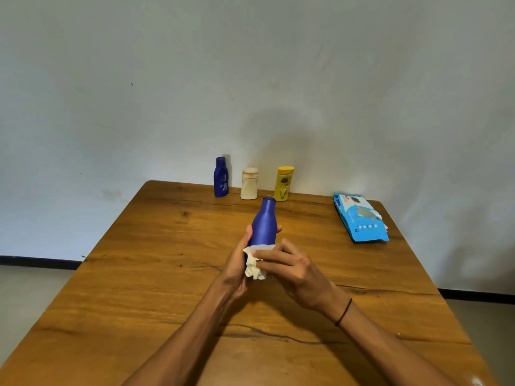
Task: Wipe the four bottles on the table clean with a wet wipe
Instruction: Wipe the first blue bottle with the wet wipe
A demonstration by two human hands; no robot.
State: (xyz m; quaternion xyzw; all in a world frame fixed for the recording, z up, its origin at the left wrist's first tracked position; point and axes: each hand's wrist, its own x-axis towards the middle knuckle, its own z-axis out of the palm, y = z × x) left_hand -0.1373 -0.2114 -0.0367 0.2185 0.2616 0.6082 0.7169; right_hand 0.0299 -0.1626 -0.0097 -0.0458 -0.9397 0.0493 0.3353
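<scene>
A tall blue bottle (pixel 264 224) is held above the middle of the wooden table (pixel 139 274), its neck tilted away from me. My left hand (pixel 237 263) grips its lower body from the left, fingertips showing on the far side. My right hand (pixel 289 268) pinches a crumpled white wet wipe (pixel 254 264) against the bottle's base end. Three other bottles stand upright at the table's far edge: a small blue bottle (pixel 221 177), a cream bottle (pixel 249 183) and a yellow bottle (pixel 284 183).
A blue pack of wet wipes (pixel 361 218) lies flat near the far right edge of the table. A pale wall rises just behind the row of bottles. Floor shows past the table's left and right edges.
</scene>
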